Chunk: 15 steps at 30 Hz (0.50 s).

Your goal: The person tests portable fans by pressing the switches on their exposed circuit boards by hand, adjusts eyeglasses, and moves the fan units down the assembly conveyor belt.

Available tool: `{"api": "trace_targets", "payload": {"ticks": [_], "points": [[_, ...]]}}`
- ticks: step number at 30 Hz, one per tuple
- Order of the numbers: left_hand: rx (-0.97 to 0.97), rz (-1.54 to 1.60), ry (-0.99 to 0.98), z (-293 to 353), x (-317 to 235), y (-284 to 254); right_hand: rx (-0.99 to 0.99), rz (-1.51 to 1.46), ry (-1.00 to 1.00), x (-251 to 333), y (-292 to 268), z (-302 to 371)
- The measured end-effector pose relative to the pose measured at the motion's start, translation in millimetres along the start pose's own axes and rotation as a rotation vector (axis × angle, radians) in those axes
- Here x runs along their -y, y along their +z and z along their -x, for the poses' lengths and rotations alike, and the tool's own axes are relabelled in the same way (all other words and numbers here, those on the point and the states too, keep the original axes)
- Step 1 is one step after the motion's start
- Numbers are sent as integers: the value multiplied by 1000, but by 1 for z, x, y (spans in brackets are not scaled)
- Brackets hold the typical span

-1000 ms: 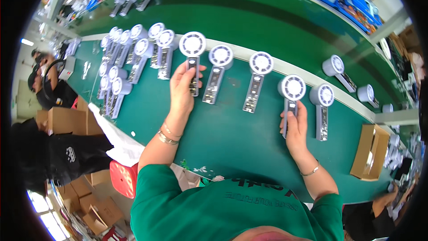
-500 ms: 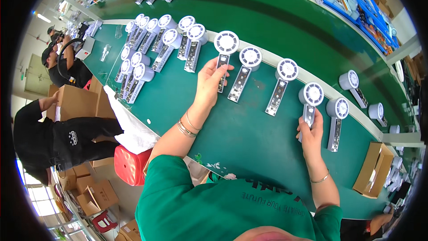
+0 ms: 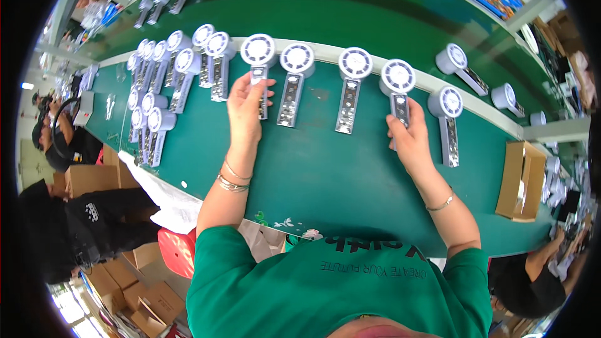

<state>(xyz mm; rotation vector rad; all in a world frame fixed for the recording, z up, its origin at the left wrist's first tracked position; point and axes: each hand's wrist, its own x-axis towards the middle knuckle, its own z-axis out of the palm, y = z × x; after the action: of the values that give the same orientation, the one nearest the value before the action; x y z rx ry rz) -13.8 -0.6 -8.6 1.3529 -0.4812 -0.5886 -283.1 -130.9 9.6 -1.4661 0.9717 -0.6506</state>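
Observation:
My left hand (image 3: 248,105) is closed round the handle of a pale lilac handheld fan (image 3: 258,49), its circular grille facing up. My right hand (image 3: 409,139) grips the handle of a second handheld fan (image 3: 397,76) in the same row. Between them, two more fans, a nearer-left fan (image 3: 297,59) and a middle fan (image 3: 355,62), lie on the green bench with circuit boards showing in their open handles. Just right of my right hand lies another fan (image 3: 446,102). The undersides of both held handles are hidden by my fingers.
Several fans crowd the bench's left part, including one fan (image 3: 161,120). A raised ledge behind carries more fans, such as one (image 3: 452,59). An open cardboard box (image 3: 521,181) stands at the right. Co-workers are at both sides; a red stool (image 3: 177,251) is below left.
The view has turned, so the bench and fans appear shifted left and upward. Both hands keep hold of the same two fans.

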Motion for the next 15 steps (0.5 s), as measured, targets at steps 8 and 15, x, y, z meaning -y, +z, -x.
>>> {"api": "trace_targets", "payload": {"ticks": [8, 15], "points": [[8, 66, -11, 1, -5, 3, 62, -72, 26, -4, 8, 0], [32, 66, 1, 2, -2, -1, 24, -164, 18, -7, 8, 3]]}}
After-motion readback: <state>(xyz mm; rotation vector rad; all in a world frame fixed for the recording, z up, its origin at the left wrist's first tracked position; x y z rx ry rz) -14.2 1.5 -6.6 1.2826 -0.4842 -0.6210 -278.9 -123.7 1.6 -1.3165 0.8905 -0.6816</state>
